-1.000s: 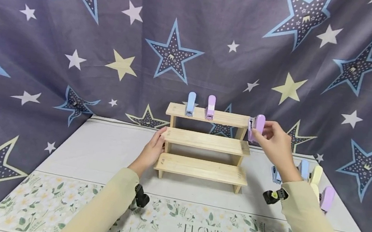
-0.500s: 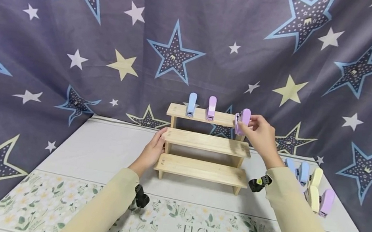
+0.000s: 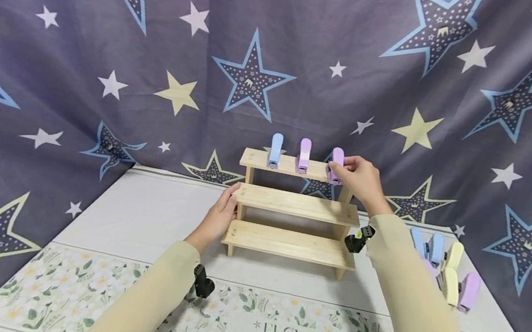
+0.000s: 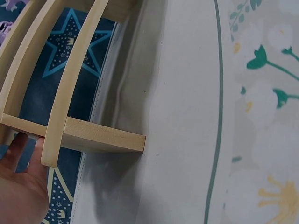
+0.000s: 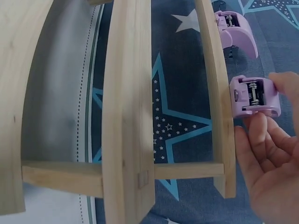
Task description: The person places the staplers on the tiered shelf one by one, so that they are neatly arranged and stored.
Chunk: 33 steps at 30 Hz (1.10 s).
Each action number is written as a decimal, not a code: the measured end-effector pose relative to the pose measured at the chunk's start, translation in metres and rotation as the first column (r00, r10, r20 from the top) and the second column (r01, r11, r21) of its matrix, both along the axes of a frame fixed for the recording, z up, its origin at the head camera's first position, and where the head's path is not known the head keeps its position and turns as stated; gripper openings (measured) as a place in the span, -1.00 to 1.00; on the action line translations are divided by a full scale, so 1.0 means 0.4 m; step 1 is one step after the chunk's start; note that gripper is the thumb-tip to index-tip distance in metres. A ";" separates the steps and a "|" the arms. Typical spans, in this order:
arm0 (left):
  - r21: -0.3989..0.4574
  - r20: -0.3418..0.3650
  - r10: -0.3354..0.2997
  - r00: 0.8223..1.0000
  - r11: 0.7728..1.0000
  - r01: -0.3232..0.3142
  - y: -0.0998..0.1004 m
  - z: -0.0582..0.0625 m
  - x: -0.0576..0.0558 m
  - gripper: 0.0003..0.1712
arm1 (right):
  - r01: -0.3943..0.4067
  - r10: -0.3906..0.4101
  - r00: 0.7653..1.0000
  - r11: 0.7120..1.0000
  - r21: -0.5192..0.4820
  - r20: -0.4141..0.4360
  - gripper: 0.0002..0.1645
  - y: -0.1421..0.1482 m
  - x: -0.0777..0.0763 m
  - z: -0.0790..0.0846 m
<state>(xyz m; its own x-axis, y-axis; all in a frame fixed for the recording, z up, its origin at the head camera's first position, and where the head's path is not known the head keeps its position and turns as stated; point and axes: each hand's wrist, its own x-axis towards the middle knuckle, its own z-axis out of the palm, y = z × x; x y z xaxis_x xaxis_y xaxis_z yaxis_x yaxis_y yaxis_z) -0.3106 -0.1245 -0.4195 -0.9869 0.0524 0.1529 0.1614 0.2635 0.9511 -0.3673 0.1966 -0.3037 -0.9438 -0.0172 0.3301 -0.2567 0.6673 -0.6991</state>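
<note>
A three-tier wooden shelf (image 3: 296, 204) stands on the table in the head view. My left hand (image 3: 214, 220) grips its left end at the middle tier, and in the left wrist view the fingers (image 4: 35, 161) reach in by the side support. At the right of the top tier, my right hand (image 3: 363, 181) pinches a purple stapler (image 3: 336, 166) that stands upright at the board. In the right wrist view this stapler (image 5: 254, 97) shows its metal mechanism, with thumb and fingers at its far side. A blue stapler (image 3: 275, 150) and another purple stapler (image 3: 303, 155) stand farther left on that tier.
Several more staplers lie on the table at the right, among them a yellow stapler (image 3: 450, 279), a purple stapler (image 3: 469, 291) and a blue stapler (image 3: 436, 249). A star-patterned curtain (image 3: 172, 135) hangs right behind the shelf. A floral mat (image 3: 293, 331) covers the table's front.
My right hand has carried the purple stapler leftward from beyond the shelf's right end onto the top tier, turning it to face front. My left hand has stayed on the shelf.
</note>
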 end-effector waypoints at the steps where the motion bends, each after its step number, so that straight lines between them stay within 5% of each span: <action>1: 0.001 0.000 -0.002 1.000 1.000 0.002 0.001 0.000 0.000 -0.45 | 0.004 -0.004 1.000 1.000 -0.004 0.008 -0.35 -0.001 -0.002 0.000; 33: -0.011 -0.002 0.004 1.000 1.000 -0.004 -0.001 0.000 -0.001 -0.45 | 0.050 -0.040 0.990 0.996 -0.075 0.134 -0.16 -0.023 -0.025 -0.003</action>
<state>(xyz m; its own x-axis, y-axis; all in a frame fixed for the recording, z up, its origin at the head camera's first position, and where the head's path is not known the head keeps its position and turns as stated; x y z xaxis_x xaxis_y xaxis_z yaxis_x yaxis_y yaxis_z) -0.3111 -0.1248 -0.4195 -0.9867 0.0498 0.1547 0.1624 0.2747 0.9477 -0.3774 0.1875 -0.3050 -0.9784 0.0469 0.2012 -0.1298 0.6183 -0.7751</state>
